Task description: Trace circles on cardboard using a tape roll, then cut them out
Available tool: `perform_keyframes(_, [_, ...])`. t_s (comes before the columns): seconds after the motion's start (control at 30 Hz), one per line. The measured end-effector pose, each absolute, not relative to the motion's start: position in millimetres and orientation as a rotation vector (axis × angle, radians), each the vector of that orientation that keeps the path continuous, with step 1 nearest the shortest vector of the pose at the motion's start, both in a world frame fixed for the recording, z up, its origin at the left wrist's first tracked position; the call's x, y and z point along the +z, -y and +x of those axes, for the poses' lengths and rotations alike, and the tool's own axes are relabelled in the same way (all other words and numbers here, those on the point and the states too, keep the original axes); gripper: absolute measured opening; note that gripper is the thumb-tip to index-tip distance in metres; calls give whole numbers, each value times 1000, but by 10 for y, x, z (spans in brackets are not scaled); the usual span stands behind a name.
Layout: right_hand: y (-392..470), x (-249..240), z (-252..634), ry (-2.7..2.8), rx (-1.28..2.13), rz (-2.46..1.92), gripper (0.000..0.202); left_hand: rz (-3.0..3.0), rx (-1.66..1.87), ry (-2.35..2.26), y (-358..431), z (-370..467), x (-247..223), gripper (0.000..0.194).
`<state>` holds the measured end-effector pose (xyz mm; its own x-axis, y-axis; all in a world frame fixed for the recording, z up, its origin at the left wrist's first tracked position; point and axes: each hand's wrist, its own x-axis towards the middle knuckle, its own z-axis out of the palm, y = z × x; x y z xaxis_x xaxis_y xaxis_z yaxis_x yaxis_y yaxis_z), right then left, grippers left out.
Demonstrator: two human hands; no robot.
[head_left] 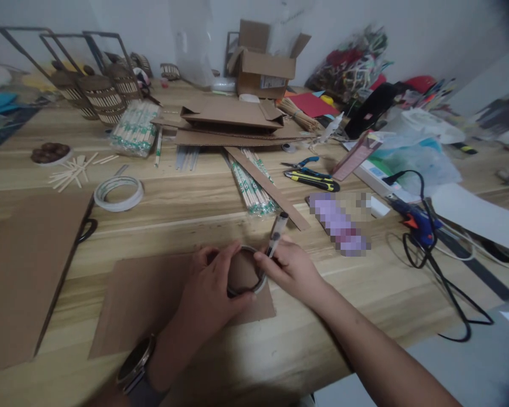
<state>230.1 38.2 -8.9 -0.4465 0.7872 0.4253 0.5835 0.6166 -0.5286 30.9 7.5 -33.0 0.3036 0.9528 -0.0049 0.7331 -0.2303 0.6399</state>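
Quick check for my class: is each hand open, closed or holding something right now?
Left hand: holding the ring on the cardboard, fingers curved around it.
Right hand: closed on the pen.

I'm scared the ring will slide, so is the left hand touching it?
Touching. The head view shows the left hand curved around the ring, with fingers and thumb against its rim.

Two hands (pixel 214 288), one pen (pixel 276 234), one held ring (pixel 261 282), one watch (pixel 136 358), one glue gun (pixel 422 226), three handled containers (pixel 102 99)

Yellow-and-black cutter (pixel 312 181), red paper (pixel 314 104)
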Motion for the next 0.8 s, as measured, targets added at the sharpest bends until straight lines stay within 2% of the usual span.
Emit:
perform_keyframes(0.07, [-386, -57, 2331, 2150, 338, -1110, 42, 2039, 534, -1505, -73, 311, -330, 82])
perform_keyframes(0.37, [-362, -103, 2266, 2206, 461, -1052, 46, 2037, 548, -1494, -73, 307, -357, 84])
perform_keyframes(0.63, [-386, -28, 2365, 2226, 186, -1073, 40, 2015, 531, -1491, -78, 311, -350, 80])
perform_keyframes(0.8, [-346, -32, 2334, 2214, 348, -1028, 37, 2028, 530, -1490, -74, 311, -332, 82])
